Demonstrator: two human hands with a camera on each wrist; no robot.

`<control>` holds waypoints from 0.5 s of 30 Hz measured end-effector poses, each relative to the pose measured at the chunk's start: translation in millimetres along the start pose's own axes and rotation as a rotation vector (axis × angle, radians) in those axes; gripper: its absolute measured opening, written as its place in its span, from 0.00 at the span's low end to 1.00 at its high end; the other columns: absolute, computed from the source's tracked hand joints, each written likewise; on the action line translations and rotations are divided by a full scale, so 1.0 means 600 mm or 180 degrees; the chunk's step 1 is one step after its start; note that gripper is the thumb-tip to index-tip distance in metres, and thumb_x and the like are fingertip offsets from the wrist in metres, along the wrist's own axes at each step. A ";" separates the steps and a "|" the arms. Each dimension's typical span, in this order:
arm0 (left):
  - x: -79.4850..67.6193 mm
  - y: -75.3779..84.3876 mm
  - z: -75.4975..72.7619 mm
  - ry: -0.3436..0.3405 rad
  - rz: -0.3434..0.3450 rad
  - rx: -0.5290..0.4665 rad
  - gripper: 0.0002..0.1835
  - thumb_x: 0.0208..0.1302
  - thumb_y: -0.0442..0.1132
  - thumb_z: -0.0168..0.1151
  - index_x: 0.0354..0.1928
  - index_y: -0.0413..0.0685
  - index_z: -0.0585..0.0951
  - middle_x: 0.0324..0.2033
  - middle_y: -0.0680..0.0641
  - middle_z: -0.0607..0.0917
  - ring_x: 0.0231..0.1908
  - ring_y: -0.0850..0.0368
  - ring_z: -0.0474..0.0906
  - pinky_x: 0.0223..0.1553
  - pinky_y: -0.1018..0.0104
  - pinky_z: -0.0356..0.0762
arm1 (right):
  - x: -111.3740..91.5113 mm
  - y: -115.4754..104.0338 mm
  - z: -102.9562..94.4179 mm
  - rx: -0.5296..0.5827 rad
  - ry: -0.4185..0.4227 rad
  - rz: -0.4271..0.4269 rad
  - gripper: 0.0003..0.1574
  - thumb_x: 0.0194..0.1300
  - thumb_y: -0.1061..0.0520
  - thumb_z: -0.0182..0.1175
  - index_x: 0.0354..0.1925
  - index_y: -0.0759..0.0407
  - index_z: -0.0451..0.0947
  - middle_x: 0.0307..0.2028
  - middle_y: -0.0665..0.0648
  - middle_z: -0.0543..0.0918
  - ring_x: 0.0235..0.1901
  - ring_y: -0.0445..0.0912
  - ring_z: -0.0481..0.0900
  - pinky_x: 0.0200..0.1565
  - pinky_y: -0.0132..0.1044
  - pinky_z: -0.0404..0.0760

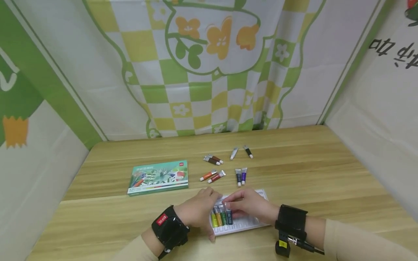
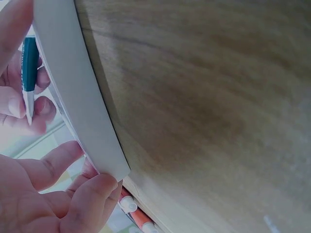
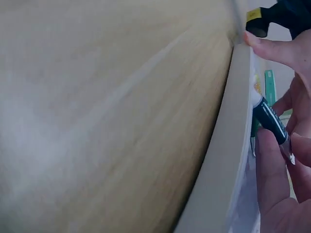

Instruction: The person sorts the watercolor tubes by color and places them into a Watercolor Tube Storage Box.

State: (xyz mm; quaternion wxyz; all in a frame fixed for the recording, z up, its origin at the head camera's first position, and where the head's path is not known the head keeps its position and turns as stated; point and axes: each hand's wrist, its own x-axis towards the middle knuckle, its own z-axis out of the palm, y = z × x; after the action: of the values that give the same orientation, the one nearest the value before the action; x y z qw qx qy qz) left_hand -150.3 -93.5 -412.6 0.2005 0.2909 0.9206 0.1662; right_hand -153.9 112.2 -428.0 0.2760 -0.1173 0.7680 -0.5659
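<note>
My left hand (image 1: 199, 206) holds the left side of a white plastic tray (image 1: 243, 229), its thumb at the near corner and its fingers at the far one. In the tray's left part lie yellow, orange-yellow and green paint tubes (image 1: 223, 216), side by side with white caps facing me. My right hand (image 1: 249, 206) reaches over the tray and pinches the crimped end of a dark blue-green paint tube (image 1: 229, 217) beside the green one. In the right wrist view this dark tube (image 3: 270, 119) slants, its white cap close to the tray's edge (image 3: 218, 160).
Behind the tray, paint tubes lie in pairs: orange and red (image 1: 217, 176), dark blue and purple (image 1: 241, 177), two browns (image 1: 213, 160). A silver-white tube (image 1: 234, 153) and a black tube (image 1: 248, 151) lie farther back. Left stands a green paint box (image 1: 159, 177). Printed curtains (image 1: 209, 90) surround the table.
</note>
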 end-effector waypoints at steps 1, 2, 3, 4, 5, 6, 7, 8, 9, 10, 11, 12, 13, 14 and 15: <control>0.000 0.000 0.000 0.0002 0.0005 0.0005 0.63 0.21 0.54 0.85 0.66 0.43 0.66 0.56 0.46 0.70 0.54 0.54 0.65 0.59 0.58 0.70 | 0.002 0.000 0.001 -0.0260 -0.0009 -0.0138 0.13 0.63 0.63 0.62 0.47 0.64 0.82 0.43 0.57 0.82 0.39 0.46 0.80 0.40 0.37 0.83; 0.000 0.000 0.000 0.0000 0.0007 0.0015 0.63 0.21 0.54 0.85 0.66 0.43 0.66 0.55 0.46 0.70 0.53 0.54 0.65 0.59 0.59 0.70 | 0.004 0.000 0.002 -0.0549 -0.0016 -0.0281 0.13 0.63 0.62 0.63 0.47 0.63 0.82 0.41 0.55 0.82 0.38 0.45 0.79 0.39 0.35 0.82; -0.001 0.000 0.000 0.0000 0.0010 0.0022 0.63 0.21 0.55 0.85 0.66 0.43 0.66 0.55 0.46 0.70 0.54 0.54 0.65 0.59 0.59 0.70 | 0.006 0.000 0.002 -0.0837 -0.0012 -0.0415 0.13 0.62 0.62 0.64 0.47 0.61 0.83 0.39 0.53 0.82 0.36 0.43 0.78 0.37 0.33 0.80; -0.001 0.000 0.001 -0.0006 0.0010 0.0031 0.63 0.21 0.55 0.85 0.66 0.43 0.66 0.55 0.47 0.70 0.54 0.54 0.65 0.59 0.59 0.70 | 0.008 -0.001 0.003 -0.1133 -0.0010 -0.0551 0.13 0.61 0.61 0.65 0.46 0.60 0.84 0.36 0.51 0.81 0.35 0.42 0.76 0.36 0.32 0.78; -0.001 0.000 0.001 -0.0010 0.0010 0.0041 0.62 0.21 0.55 0.85 0.66 0.43 0.66 0.55 0.47 0.70 0.54 0.54 0.65 0.59 0.59 0.70 | 0.010 -0.001 0.003 -0.1415 -0.0006 -0.0689 0.14 0.60 0.60 0.66 0.46 0.58 0.84 0.34 0.49 0.80 0.33 0.42 0.74 0.34 0.32 0.76; 0.000 0.000 0.001 -0.0013 0.0008 0.0039 0.62 0.21 0.55 0.85 0.66 0.43 0.66 0.55 0.47 0.70 0.54 0.54 0.65 0.59 0.59 0.70 | 0.011 -0.002 0.003 -0.1605 -0.0021 -0.0777 0.15 0.60 0.59 0.67 0.47 0.58 0.84 0.33 0.48 0.78 0.32 0.42 0.72 0.34 0.32 0.74; 0.000 -0.001 0.001 -0.0015 0.0009 0.0037 0.62 0.21 0.55 0.85 0.66 0.43 0.67 0.54 0.47 0.70 0.54 0.53 0.65 0.58 0.59 0.71 | 0.011 -0.003 0.003 -0.1744 -0.0034 -0.0835 0.16 0.59 0.59 0.68 0.47 0.57 0.84 0.33 0.47 0.77 0.32 0.42 0.72 0.33 0.31 0.74; 0.001 -0.001 0.001 -0.0014 0.0013 0.0044 0.62 0.22 0.55 0.85 0.66 0.43 0.67 0.54 0.47 0.70 0.53 0.53 0.65 0.58 0.59 0.71 | 0.011 -0.004 0.002 -0.1835 -0.0040 -0.0879 0.17 0.58 0.59 0.69 0.48 0.57 0.84 0.33 0.47 0.76 0.32 0.42 0.71 0.32 0.31 0.73; 0.002 -0.001 0.001 -0.0010 0.0018 0.0041 0.62 0.22 0.55 0.85 0.66 0.43 0.67 0.55 0.46 0.70 0.54 0.53 0.65 0.58 0.58 0.71 | 0.010 -0.005 0.001 -0.1921 -0.0044 -0.0898 0.18 0.57 0.58 0.69 0.48 0.57 0.83 0.34 0.47 0.75 0.32 0.42 0.70 0.32 0.31 0.73; 0.002 -0.001 0.001 -0.0012 0.0016 0.0040 0.62 0.22 0.55 0.85 0.66 0.43 0.67 0.55 0.46 0.70 0.54 0.53 0.65 0.58 0.58 0.71 | 0.010 -0.005 0.000 -0.1992 -0.0052 -0.0924 0.20 0.56 0.58 0.70 0.49 0.57 0.83 0.34 0.47 0.74 0.32 0.42 0.70 0.31 0.31 0.73; 0.002 -0.002 0.001 -0.0011 0.0015 0.0040 0.62 0.22 0.55 0.85 0.66 0.43 0.67 0.55 0.46 0.70 0.54 0.53 0.65 0.58 0.58 0.71 | 0.008 -0.005 0.000 -0.2051 -0.0059 -0.0940 0.21 0.56 0.58 0.71 0.49 0.57 0.83 0.35 0.48 0.74 0.31 0.42 0.70 0.31 0.30 0.73; 0.002 -0.001 0.001 -0.0011 0.0014 0.0035 0.62 0.22 0.55 0.85 0.66 0.43 0.66 0.55 0.46 0.70 0.54 0.53 0.65 0.58 0.58 0.71 | 0.007 -0.005 -0.001 -0.2113 -0.0065 -0.0950 0.22 0.55 0.58 0.71 0.50 0.56 0.82 0.35 0.48 0.73 0.31 0.41 0.70 0.31 0.30 0.73; 0.002 -0.002 0.001 -0.0016 0.0010 0.0032 0.62 0.22 0.55 0.85 0.66 0.43 0.66 0.56 0.46 0.70 0.54 0.53 0.65 0.58 0.57 0.71 | 0.006 -0.005 -0.002 -0.2155 -0.0077 -0.0957 0.23 0.55 0.58 0.71 0.51 0.56 0.82 0.35 0.48 0.73 0.31 0.41 0.70 0.30 0.30 0.73; 0.002 -0.002 0.001 -0.0018 0.0008 0.0031 0.62 0.22 0.55 0.85 0.66 0.43 0.66 0.56 0.46 0.70 0.54 0.53 0.65 0.58 0.57 0.71 | 0.005 -0.005 -0.002 -0.2188 -0.0089 -0.0968 0.24 0.54 0.58 0.72 0.51 0.56 0.82 0.35 0.48 0.74 0.30 0.41 0.70 0.30 0.29 0.73; 0.001 -0.001 0.001 -0.0018 0.0004 0.0024 0.62 0.22 0.55 0.85 0.67 0.43 0.66 0.56 0.46 0.70 0.54 0.53 0.65 0.59 0.57 0.71 | 0.004 -0.004 -0.003 -0.2227 -0.0097 -0.0966 0.23 0.54 0.58 0.72 0.50 0.56 0.82 0.35 0.47 0.75 0.30 0.40 0.71 0.30 0.29 0.73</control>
State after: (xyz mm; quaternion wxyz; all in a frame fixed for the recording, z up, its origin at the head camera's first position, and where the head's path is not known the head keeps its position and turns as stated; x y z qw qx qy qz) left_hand -151.0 -93.7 -413.6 0.2018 0.2928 0.9205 0.1620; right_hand -157.2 111.8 -425.9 0.1438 -0.3252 0.8845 -0.3021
